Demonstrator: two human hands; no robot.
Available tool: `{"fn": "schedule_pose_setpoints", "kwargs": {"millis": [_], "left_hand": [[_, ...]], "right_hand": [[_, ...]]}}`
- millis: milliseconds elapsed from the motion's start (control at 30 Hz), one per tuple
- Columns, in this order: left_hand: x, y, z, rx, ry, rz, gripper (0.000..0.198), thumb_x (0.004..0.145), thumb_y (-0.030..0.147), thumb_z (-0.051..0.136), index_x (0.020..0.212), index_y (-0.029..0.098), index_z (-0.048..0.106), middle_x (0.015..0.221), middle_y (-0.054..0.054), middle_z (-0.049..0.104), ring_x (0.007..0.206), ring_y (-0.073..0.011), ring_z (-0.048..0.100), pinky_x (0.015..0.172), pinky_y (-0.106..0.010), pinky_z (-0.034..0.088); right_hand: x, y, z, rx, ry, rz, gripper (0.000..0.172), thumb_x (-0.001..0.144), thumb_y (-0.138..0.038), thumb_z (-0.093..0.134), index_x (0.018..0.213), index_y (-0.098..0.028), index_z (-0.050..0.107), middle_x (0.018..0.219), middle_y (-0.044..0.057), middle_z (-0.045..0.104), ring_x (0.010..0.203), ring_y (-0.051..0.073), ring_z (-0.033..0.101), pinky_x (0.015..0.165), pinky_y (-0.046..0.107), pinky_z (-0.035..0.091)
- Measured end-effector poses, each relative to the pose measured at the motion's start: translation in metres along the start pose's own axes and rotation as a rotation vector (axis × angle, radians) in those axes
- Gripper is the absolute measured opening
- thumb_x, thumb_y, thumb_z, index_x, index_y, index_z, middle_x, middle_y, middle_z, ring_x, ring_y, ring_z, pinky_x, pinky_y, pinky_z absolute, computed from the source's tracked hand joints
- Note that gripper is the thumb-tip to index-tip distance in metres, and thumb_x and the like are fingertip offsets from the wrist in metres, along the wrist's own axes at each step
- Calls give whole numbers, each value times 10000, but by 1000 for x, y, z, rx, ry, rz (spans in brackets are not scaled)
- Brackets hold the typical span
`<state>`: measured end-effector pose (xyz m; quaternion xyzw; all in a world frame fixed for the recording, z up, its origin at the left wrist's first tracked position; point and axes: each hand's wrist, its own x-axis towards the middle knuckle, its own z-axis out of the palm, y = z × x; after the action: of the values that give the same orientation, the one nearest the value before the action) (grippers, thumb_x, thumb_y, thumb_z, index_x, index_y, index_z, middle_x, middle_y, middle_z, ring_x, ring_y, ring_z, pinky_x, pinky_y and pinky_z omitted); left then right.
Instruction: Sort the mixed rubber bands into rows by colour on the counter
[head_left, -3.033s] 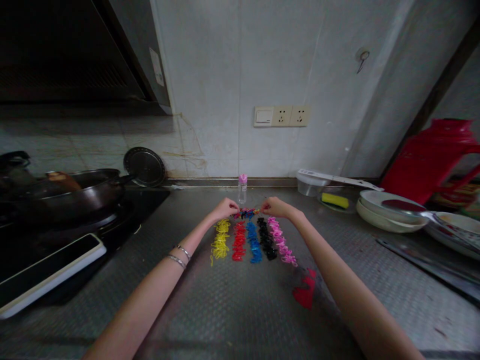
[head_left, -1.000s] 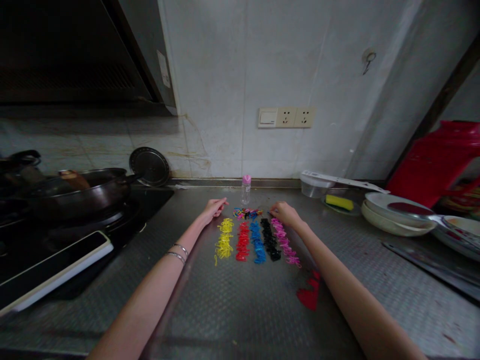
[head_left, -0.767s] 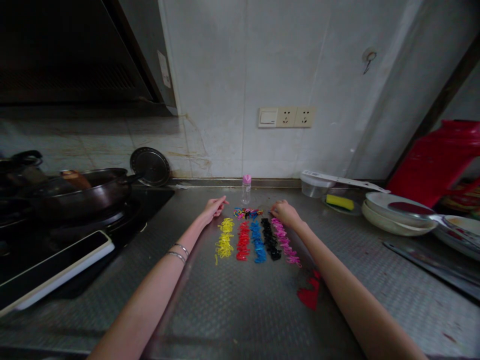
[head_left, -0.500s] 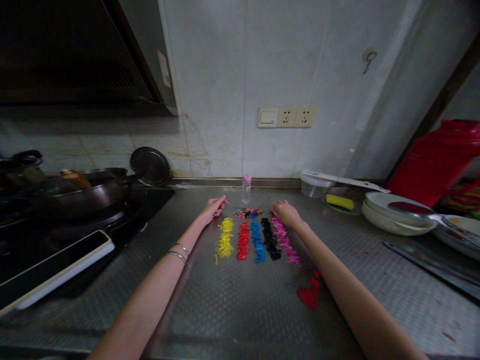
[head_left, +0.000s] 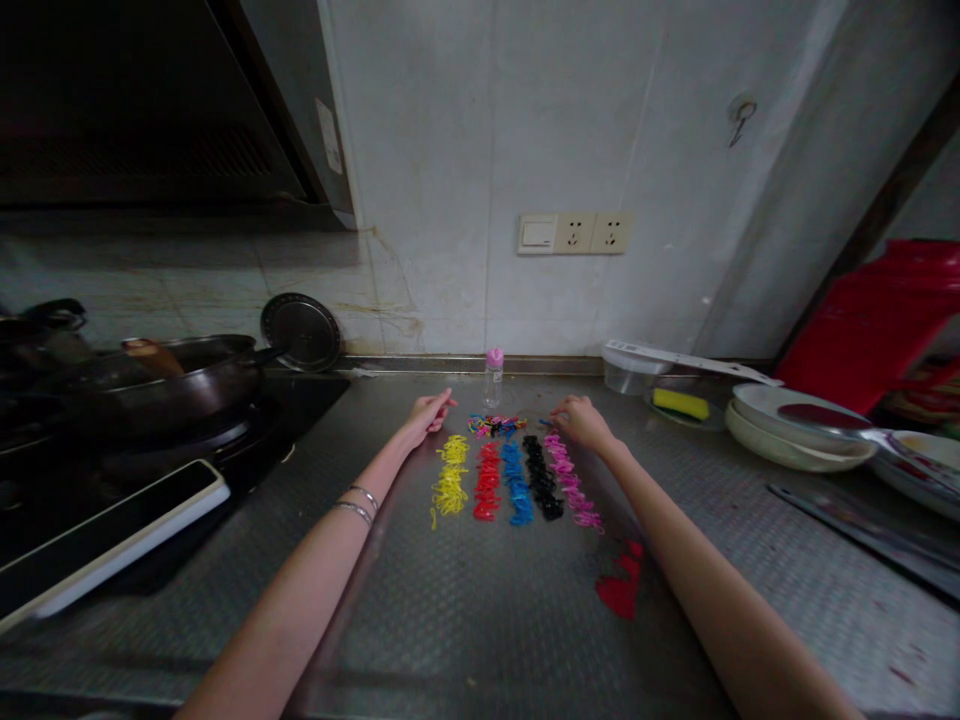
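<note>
Small rubber bands lie on the steel counter, sorted by colour into rows: yellow (head_left: 451, 475), red (head_left: 487, 482), blue (head_left: 517, 485), black (head_left: 543, 478) and pink (head_left: 576, 485). Behind them sits a mixed-colour pile of rubber bands (head_left: 496, 427). My left hand (head_left: 429, 414) rests beside the pile's left end, fingers curled together; whatever they may hold is hidden. Over the far end of the pink row, my right hand (head_left: 581, 420) has its fingers bent and closed toward the pile. A tiny bluish bit shows by its fingertips, too small to make out.
A small clear bottle with a pink cap (head_left: 493, 378) stands behind the pile. Red heart-shaped pieces (head_left: 619, 590) lie near my right forearm. To the right are a yellow sponge (head_left: 679, 404), stacked bowls (head_left: 795, 445) and a knife (head_left: 862, 535); a pan (head_left: 172, 385) sits at left.
My right hand has shifted slightly to the right, away from the mixed pile, and its fingers show more clearly. My left hand and the rows look the same.
</note>
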<state>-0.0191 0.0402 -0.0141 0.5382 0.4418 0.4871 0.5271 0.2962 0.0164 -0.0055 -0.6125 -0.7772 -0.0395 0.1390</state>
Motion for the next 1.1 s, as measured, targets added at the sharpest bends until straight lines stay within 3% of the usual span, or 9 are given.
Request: {"fn": "schedule_pose_setpoints", "kwargs": {"millis": [333, 733, 867, 1100], "left_hand": [[-1, 0, 1, 39, 10, 12, 505, 633, 575, 553, 771, 91, 591, 465, 60, 374, 326, 2, 238, 333, -168, 112], [1, -3, 0, 40, 4, 10, 460, 606, 527, 615, 752, 91, 589, 475, 62, 366, 337, 5, 239, 336, -167, 109], [2, -4, 1, 54, 29, 10, 456, 600, 521, 621, 746, 90, 590, 474, 64, 364, 338, 5, 239, 339, -165, 113], [5, -9, 0, 100, 48, 27, 428, 583, 504, 637, 709, 98, 584, 462, 70, 352, 335, 5, 223, 343, -164, 107]], "right_hand": [[6, 3, 8, 67, -18, -47, 214, 783, -266, 495, 841, -175, 680, 970, 76, 592, 958, 191, 471, 865, 252, 309], [9, 0, 16, 15, 4, 22, 243, 812, -236, 424, 924, -136, 615, 1037, 136, 511, 981, 227, 404, 819, 296, 319], [16, -12, 8, 76, -38, -68, 203, 789, -193, 462, 880, -134, 634, 1016, 123, 536, 974, 211, 426, 853, 310, 301], [14, -56, -8, 155, -218, -357, 129, 735, -177, 540, 769, -141, 659, 877, 81, 630, 965, 195, 479, 896, 289, 283]]}}
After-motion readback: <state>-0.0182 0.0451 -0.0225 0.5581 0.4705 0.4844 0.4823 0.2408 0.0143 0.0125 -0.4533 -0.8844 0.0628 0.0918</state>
